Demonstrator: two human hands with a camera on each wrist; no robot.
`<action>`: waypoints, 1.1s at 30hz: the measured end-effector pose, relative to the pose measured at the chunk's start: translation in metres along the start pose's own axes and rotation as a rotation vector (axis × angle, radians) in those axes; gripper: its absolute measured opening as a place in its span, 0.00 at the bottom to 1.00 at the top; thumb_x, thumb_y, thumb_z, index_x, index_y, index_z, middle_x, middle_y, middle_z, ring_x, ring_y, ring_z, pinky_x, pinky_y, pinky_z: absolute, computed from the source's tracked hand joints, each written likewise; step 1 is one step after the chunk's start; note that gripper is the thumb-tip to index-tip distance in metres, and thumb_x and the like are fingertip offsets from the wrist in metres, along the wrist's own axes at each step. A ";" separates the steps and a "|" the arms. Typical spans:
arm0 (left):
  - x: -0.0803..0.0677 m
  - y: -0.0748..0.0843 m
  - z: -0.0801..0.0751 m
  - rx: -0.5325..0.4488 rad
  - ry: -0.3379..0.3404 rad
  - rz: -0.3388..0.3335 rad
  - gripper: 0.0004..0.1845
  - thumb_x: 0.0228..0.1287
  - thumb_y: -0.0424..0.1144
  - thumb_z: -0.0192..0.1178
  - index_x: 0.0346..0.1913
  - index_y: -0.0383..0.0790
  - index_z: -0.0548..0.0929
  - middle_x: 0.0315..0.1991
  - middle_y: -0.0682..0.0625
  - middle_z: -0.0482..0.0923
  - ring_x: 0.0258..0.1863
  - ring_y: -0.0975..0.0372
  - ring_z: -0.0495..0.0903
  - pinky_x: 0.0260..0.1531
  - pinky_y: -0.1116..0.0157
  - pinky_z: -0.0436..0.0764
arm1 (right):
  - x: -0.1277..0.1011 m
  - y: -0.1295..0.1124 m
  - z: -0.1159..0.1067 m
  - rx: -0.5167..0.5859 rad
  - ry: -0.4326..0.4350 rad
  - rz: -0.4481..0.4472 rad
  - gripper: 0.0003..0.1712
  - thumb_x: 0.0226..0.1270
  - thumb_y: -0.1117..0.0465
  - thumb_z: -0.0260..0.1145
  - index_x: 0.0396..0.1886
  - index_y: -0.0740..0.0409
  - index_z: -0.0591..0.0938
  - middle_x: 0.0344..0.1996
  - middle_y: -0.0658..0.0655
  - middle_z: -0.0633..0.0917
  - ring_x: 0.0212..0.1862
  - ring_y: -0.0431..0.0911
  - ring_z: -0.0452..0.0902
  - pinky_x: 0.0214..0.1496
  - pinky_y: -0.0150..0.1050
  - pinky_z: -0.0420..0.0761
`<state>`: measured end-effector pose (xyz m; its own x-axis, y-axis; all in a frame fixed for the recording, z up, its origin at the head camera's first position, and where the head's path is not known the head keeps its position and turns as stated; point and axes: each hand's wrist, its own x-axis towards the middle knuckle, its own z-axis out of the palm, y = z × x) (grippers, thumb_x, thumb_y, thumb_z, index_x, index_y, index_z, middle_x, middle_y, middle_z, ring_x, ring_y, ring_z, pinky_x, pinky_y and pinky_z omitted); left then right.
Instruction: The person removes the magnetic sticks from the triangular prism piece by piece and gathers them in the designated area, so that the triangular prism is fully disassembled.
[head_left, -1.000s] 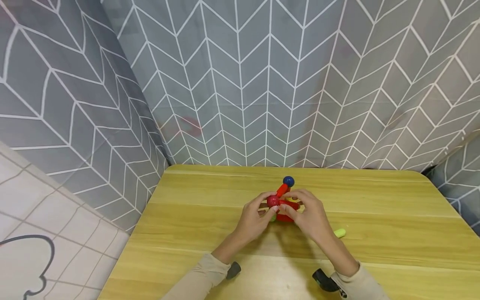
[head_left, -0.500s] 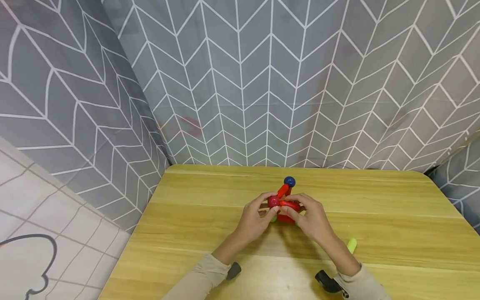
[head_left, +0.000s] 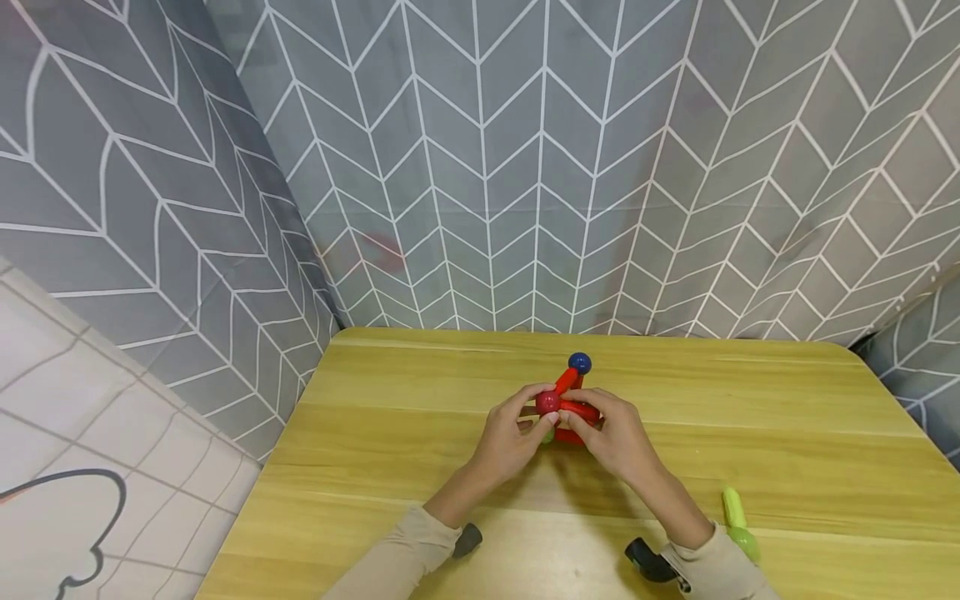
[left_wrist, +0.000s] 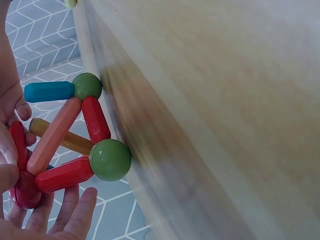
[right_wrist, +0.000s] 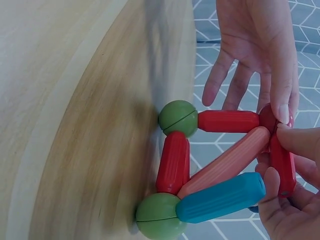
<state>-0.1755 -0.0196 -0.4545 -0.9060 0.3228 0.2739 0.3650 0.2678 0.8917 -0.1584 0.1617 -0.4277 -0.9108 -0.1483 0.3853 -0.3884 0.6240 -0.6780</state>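
Note:
A toy frame of coloured rods and balls point(head_left: 567, 408) stands on the wooden table point(head_left: 787, 417). My left hand point(head_left: 543, 417) pinches the dark red ball point(head_left: 547, 402) at its top, thumb and forefinger on it, the other fingers loose. My right hand point(head_left: 573, 419) pinches a red rod point(right_wrist: 282, 162) that runs into that ball. Below it, two green balls point(right_wrist: 178, 117) point(right_wrist: 160, 215) rest on the table, joined by a red rod point(right_wrist: 173, 162). A pink rod point(right_wrist: 225, 162) and a blue rod point(right_wrist: 220, 197) rise from the lower one. A blue ball point(head_left: 578, 362) sits behind.
A loose light green rod point(head_left: 733, 504) lies on the table by my right sleeve, near the front edge. Grey patterned curtain hangs close behind the table and on both sides. An orange rod point(left_wrist: 60, 137) runs across the back of the frame.
The loose green rod has rolled right and toward the front edge. My right fingers closed in from over the frame onto the red rod by the ball. The left hand stayed put.

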 end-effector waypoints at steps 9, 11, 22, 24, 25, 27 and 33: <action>-0.002 -0.001 -0.001 0.007 -0.005 0.007 0.20 0.70 0.40 0.63 0.63 0.49 0.77 0.60 0.46 0.82 0.53 0.53 0.86 0.48 0.62 0.86 | -0.003 0.002 0.003 0.011 0.019 -0.040 0.15 0.57 0.67 0.76 0.46 0.60 0.88 0.37 0.56 0.90 0.29 0.37 0.74 0.28 0.29 0.77; -0.003 -0.001 -0.001 0.002 -0.006 0.008 0.20 0.70 0.39 0.63 0.63 0.49 0.77 0.60 0.46 0.81 0.53 0.53 0.86 0.48 0.62 0.86 | -0.004 0.002 0.003 0.015 0.026 -0.050 0.15 0.57 0.67 0.76 0.46 0.61 0.88 0.35 0.55 0.89 0.28 0.36 0.73 0.27 0.29 0.77; -0.003 -0.002 0.000 0.007 -0.007 0.016 0.20 0.71 0.40 0.62 0.64 0.49 0.77 0.60 0.47 0.81 0.53 0.54 0.86 0.48 0.66 0.86 | -0.006 0.004 0.005 0.030 0.068 -0.103 0.15 0.57 0.68 0.76 0.45 0.61 0.89 0.32 0.54 0.88 0.26 0.33 0.70 0.24 0.29 0.75; -0.003 -0.002 -0.001 0.015 -0.005 0.011 0.20 0.71 0.40 0.63 0.64 0.49 0.77 0.60 0.47 0.82 0.53 0.54 0.86 0.48 0.65 0.86 | -0.005 0.004 0.005 0.028 0.063 -0.096 0.15 0.58 0.67 0.76 0.46 0.61 0.89 0.33 0.54 0.88 0.27 0.34 0.70 0.25 0.29 0.75; -0.003 -0.001 -0.002 0.018 -0.004 0.011 0.20 0.71 0.41 0.63 0.64 0.49 0.77 0.60 0.47 0.82 0.53 0.54 0.86 0.48 0.65 0.86 | -0.005 0.003 0.005 0.027 0.061 -0.092 0.15 0.58 0.67 0.75 0.46 0.61 0.89 0.33 0.54 0.88 0.27 0.34 0.70 0.25 0.29 0.75; -0.003 -0.002 -0.002 0.021 -0.003 0.011 0.21 0.70 0.41 0.63 0.64 0.50 0.77 0.59 0.47 0.82 0.53 0.53 0.86 0.48 0.65 0.86 | -0.004 0.003 0.005 0.023 0.057 -0.082 0.15 0.58 0.67 0.75 0.47 0.60 0.88 0.34 0.54 0.88 0.28 0.35 0.71 0.26 0.29 0.76; -0.003 -0.003 -0.002 -0.003 -0.012 0.021 0.21 0.71 0.38 0.63 0.64 0.48 0.77 0.60 0.46 0.81 0.52 0.53 0.86 0.47 0.65 0.86 | -0.004 0.002 0.004 0.017 0.044 -0.068 0.16 0.57 0.68 0.76 0.46 0.62 0.88 0.36 0.55 0.89 0.29 0.36 0.75 0.28 0.29 0.78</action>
<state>-0.1744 -0.0230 -0.4571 -0.8954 0.3394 0.2882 0.3832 0.2582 0.8868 -0.1562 0.1606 -0.4327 -0.8752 -0.1562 0.4579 -0.4522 0.6002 -0.6597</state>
